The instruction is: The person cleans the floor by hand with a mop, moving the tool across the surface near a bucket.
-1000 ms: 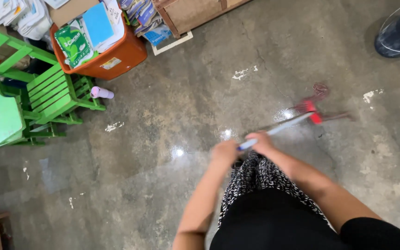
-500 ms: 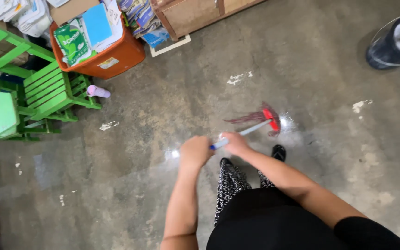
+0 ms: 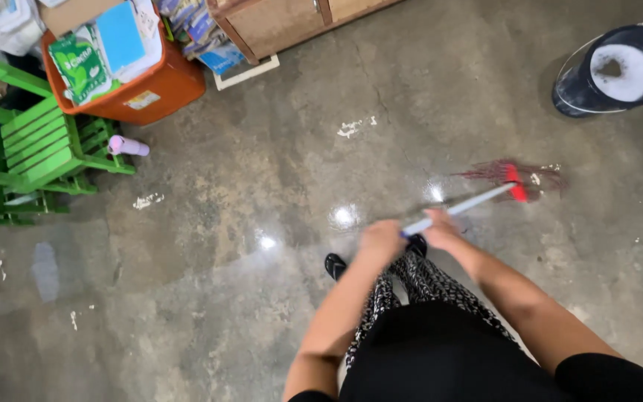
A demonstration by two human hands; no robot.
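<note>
I look down at a wet grey concrete floor (image 3: 277,164). Both hands grip the pale handle of a broom (image 3: 470,202): my left hand (image 3: 381,240) sits at the near end, my right hand (image 3: 442,228) just ahead of it. The handle runs up and right to a red head with reddish bristles (image 3: 511,176) spread flat on the floor. My legs in patterned trousers and a dark shoe (image 3: 335,266) show below the hands.
A dark bucket (image 3: 612,74) with foamy water stands at the top right. Green slatted wooden furniture (image 3: 31,149) stands at the left, with a small lilac bottle (image 3: 126,146) beside it. An orange bin (image 3: 139,85) full of packets and a wooden cabinet (image 3: 292,18) line the top.
The broom head swept left across the floor, then back out to the right. My view shifted, so the bucket now shows more fully at top right.
</note>
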